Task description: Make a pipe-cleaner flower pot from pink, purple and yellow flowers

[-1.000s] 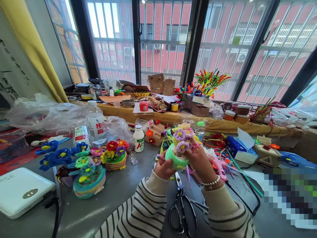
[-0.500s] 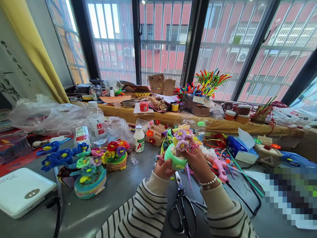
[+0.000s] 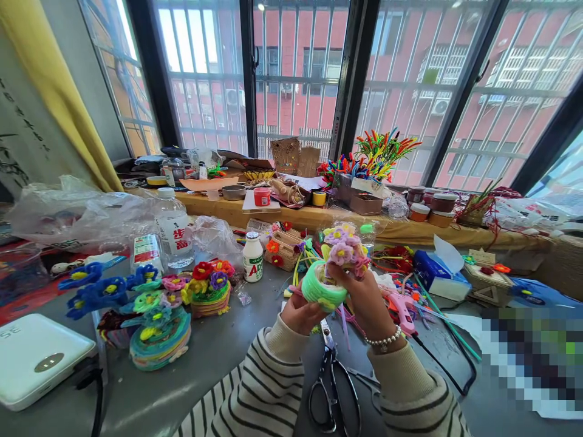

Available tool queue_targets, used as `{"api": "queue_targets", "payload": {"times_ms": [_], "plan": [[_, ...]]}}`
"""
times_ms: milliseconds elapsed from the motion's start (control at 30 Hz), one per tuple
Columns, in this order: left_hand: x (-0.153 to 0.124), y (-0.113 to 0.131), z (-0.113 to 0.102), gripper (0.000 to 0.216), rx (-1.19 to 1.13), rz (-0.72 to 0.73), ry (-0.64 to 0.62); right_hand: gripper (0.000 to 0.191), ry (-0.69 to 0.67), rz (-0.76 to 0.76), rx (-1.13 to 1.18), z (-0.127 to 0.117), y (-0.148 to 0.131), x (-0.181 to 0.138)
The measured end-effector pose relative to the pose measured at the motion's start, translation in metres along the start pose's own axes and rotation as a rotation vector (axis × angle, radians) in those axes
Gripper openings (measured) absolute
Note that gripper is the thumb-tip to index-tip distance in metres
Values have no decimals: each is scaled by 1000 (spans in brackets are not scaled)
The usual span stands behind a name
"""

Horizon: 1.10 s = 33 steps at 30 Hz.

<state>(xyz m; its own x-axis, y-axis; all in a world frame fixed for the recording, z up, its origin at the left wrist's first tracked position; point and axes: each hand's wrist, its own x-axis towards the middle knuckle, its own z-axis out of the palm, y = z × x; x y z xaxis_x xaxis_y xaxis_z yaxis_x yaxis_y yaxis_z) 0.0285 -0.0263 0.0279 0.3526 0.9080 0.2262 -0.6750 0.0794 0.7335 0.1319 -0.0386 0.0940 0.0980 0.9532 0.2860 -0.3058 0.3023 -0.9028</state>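
Above the table, my left hand (image 3: 300,311) is closed around a light-green pot wound from fuzzy pipe cleaners (image 3: 324,296). The pot is tilted, so part of its pale opening shows. My right hand (image 3: 364,297) pinches a bunch of pipe-cleaner flowers (image 3: 346,252), lilac, yellow and pink, by its lower part. The bunch is just above and right of the pot's mouth; whether its stems reach inside is hidden by my fingers. Below my hands lie large black-handled scissors (image 3: 331,382), and a second pair of scissors (image 3: 364,379) is partly under my right forearm.
A pink glue gun (image 3: 403,311) with a black cord lies right. Finished flower pots (image 3: 160,346), a white bottle (image 3: 252,258), a water bottle (image 3: 173,233) and a white device (image 3: 43,361) stand left. Tissues (image 3: 441,276) sit right; craft supplies line the windowsill.
The flower bunch has shifted slightly right relative to the pot, and more of the pot's opening shows. Both hands keep their hold. The whole view has moved a little.
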Motion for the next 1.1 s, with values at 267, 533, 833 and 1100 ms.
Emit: {"api": "queue_targets", "payload": {"times_ms": [267,533,833,1100], "plan": [[-1,-1,-8,48,45,44,90,32,56,-59,-34,8,-4,-6],[-1,-2,-6,46,0,84,119,31,47,-34,-4,8,3,-4],[-1,2,-11,52,-101,-5,28,32,48,-39,3,8,6,-4],[0,1,-14,49,-171,-2,7,33,26,-9,53,6,9,-3]]}}
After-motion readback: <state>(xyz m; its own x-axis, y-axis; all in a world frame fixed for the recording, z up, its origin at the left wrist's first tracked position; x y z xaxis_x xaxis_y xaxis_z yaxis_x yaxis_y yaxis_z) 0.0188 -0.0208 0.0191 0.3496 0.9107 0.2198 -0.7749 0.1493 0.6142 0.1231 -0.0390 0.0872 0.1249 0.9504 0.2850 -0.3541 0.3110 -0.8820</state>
